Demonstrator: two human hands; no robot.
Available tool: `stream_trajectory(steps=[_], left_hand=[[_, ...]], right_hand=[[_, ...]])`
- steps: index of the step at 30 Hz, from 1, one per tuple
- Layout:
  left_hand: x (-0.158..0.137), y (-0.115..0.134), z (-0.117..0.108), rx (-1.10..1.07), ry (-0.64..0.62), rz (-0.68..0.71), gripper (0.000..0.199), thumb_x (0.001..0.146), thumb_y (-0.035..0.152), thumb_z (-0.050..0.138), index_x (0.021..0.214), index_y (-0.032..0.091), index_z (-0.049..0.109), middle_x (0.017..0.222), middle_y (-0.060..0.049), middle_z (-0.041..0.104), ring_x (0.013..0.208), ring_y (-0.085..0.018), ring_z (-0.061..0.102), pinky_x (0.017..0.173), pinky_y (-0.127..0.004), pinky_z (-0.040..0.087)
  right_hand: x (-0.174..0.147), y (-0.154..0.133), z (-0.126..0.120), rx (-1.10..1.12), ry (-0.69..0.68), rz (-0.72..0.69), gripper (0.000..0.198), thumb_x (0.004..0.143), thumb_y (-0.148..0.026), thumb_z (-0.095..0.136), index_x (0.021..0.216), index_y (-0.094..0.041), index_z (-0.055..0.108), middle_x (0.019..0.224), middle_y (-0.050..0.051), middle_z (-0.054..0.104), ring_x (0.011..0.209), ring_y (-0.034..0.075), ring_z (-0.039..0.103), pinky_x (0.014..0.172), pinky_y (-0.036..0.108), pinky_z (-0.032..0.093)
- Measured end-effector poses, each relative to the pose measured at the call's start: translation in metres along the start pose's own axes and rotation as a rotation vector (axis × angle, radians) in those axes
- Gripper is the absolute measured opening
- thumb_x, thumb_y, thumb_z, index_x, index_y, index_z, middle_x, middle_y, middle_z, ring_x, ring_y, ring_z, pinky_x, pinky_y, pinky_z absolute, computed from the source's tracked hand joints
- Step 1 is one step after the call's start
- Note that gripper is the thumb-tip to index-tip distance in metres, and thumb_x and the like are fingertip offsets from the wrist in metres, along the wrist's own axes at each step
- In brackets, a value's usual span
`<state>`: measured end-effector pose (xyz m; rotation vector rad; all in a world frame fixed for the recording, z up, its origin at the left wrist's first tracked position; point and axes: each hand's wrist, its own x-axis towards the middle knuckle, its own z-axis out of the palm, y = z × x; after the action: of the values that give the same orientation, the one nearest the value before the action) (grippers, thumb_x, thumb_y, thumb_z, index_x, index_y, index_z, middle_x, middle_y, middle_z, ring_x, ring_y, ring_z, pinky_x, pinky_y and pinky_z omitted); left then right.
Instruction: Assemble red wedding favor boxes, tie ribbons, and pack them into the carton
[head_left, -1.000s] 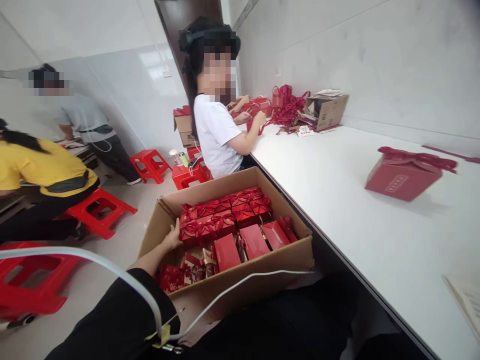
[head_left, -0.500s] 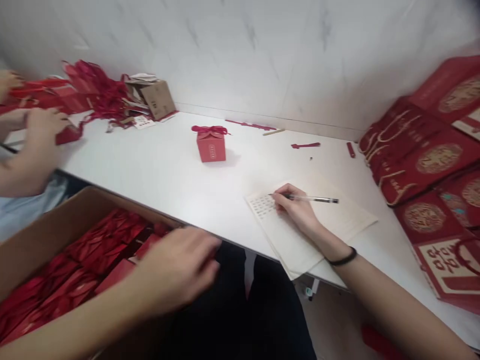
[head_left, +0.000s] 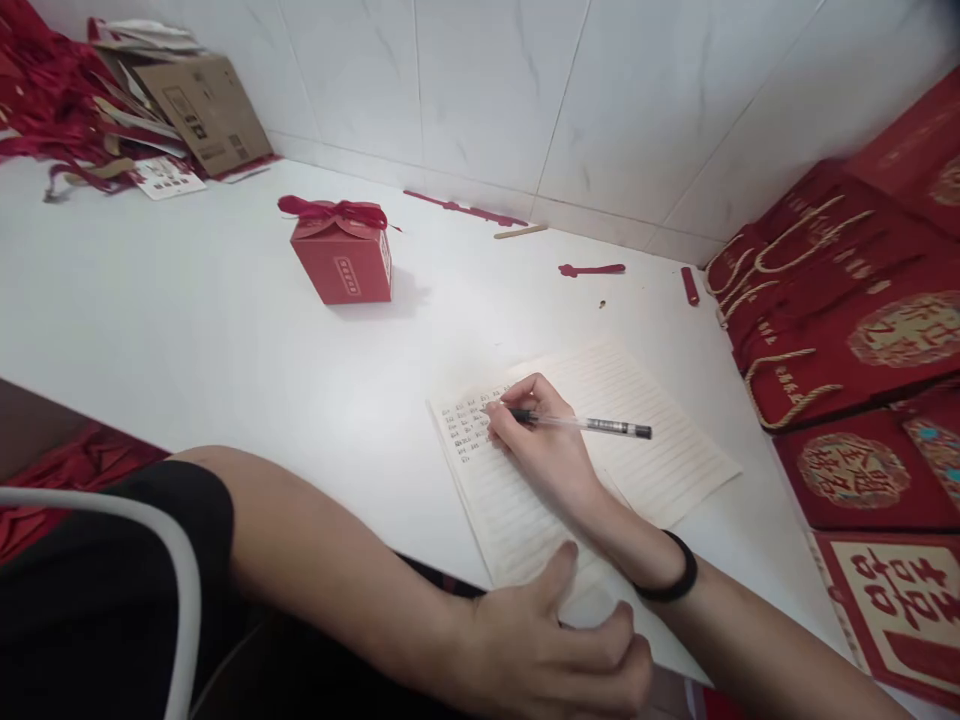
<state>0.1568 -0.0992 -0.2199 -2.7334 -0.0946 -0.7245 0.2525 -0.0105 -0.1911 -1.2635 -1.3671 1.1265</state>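
Observation:
My right hand (head_left: pixel 544 440) is closed around a clear pen (head_left: pixel 600 425) with a black end. The pen's tip is at the upper left part of a ruled notebook (head_left: pixel 517 520), beside rows of small handwriting. At the notebook's near edge is my left hand (head_left: pixel 559 655), thumb and fingers apart and loosely bent, holding nothing. Whether it touches the paper I cannot tell. Farther back on the white table (head_left: pixel 225 330) stands a small red gift box (head_left: pixel 341 262) tied with a red ribbon bow.
Red gift bags (head_left: pixel 825 270) with rope handles are stacked along the right. A cardboard box (head_left: pixel 206 115) and tangled red ribbons (head_left: pixel 45 90) lie at the back left. Red strips (head_left: pixel 596 269) lie near the tiled wall. A white curved tube (head_left: pixel 180 580) crosses the lower left.
My left hand has moved right, from beside the carton of red packages to the notebook's near edge. The view has shifted right; another person's hands are out of it. My right hand keeps the pen.

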Motion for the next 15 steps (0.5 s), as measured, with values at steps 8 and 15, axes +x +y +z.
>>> stream_trajectory(steps=[8,15], left_hand=[[-0.002,-0.004,-0.014,-0.068,-0.193,-0.062,0.040,0.089,0.037,0.035,0.125,0.040,0.052,0.138,0.012,0.043,0.130,-0.017,0.035,0.096,-0.033,0.051],[0.006,0.013,-0.016,0.052,-0.465,-0.044,0.054,0.082,0.048,0.036,0.135,0.056,0.025,0.145,0.025,0.021,0.140,-0.017,0.016,0.109,-0.044,0.039]], right_hand=[[-0.011,-0.012,-0.006,-0.224,-0.047,0.014,0.032,0.079,-0.028,0.060,0.054,-0.017,0.043,0.049,-0.002,0.048,0.048,0.010,0.046,0.043,0.019,0.033],[-0.014,-0.020,-0.009,-0.399,-0.079,-0.047,0.034,0.080,-0.022,0.055,0.050,-0.017,0.042,0.045,-0.003,0.042,0.042,0.008,0.041,0.038,0.018,0.030]])
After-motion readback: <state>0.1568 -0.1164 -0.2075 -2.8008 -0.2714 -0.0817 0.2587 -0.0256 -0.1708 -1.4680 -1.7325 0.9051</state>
